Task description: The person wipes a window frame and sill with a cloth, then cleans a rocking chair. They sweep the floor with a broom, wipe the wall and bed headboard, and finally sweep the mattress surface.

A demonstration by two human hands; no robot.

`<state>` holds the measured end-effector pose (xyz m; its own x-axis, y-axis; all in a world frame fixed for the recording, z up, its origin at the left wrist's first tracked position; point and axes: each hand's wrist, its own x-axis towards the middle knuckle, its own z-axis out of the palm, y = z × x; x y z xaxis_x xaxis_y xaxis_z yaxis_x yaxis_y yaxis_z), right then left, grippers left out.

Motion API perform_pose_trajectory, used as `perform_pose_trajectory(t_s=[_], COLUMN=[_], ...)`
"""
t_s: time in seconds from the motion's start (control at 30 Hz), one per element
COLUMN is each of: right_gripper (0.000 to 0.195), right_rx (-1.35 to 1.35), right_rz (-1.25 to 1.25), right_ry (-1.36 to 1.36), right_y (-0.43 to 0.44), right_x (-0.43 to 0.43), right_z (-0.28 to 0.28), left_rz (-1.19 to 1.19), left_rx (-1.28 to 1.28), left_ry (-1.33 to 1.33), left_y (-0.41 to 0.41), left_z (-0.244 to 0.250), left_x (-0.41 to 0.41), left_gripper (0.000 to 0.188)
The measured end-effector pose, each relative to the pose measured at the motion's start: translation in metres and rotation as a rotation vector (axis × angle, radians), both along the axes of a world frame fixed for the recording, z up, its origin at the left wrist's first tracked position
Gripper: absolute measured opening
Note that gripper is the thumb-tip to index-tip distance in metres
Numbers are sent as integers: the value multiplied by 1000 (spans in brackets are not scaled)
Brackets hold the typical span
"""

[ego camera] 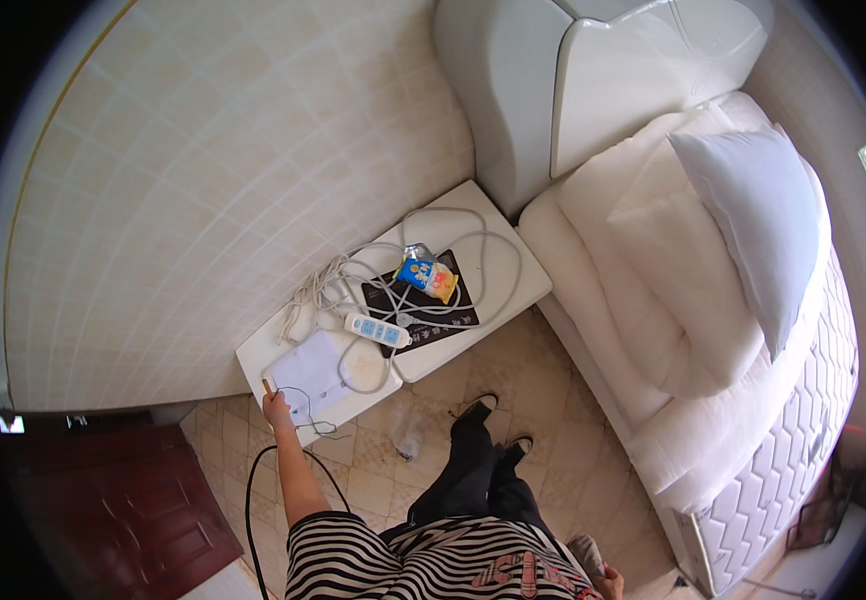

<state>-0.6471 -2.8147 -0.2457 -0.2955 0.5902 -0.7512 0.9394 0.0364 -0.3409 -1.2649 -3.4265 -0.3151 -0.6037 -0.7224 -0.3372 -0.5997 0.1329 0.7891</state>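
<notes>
At the near left end of a white bedside table (253,352), my left hand (277,412) grips a short brown stick-like handle (266,386). A thin dark green cord (313,405) trails from beside that hand across a white sheet of cloth or paper (311,364). My right hand (611,583), low at my side, is partly cut off by the picture's edge. It holds a greyish elongated object (586,553), too unclear to name. A white power strip (378,330) with blue sockets lies past the sheet, over the edge of a black printed panel (440,326).
Grey cables (328,281) tangle over the tables around a blue and yellow snack packet (427,279). On the right is a bed with a white quilt (650,300) and pillow (763,217). A black hose or cable (249,517) loops beside my left arm. Clear crumpled plastic (406,442) lies on the tiles.
</notes>
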Motion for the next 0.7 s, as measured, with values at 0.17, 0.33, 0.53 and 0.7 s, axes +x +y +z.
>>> perform_pose_trajectory(t_s=[0.17, 0.33, 0.53, 0.7], right_gripper=[30, 52, 50, 48], right_rx=[-84, -38, 216, 230], right_rz=[-228, -377, -411, -626], right_ry=[-86, -97, -176, -287], right_y=[-48, -99, -133, -181], right_x=[-57, -82, -48, -4], right_z=[39, 56, 63, 60], left_rz=[-317, -333, -783, -1220], left_rx=[-364, -448, 71, 113], left_ry=[2, -70, -275, -602], left_y=[15, 19, 161, 353], left_z=[-23, -43, -90, -91], left_x=[-55, -108, -90, 12], left_gripper=[47, 88, 62, 46])
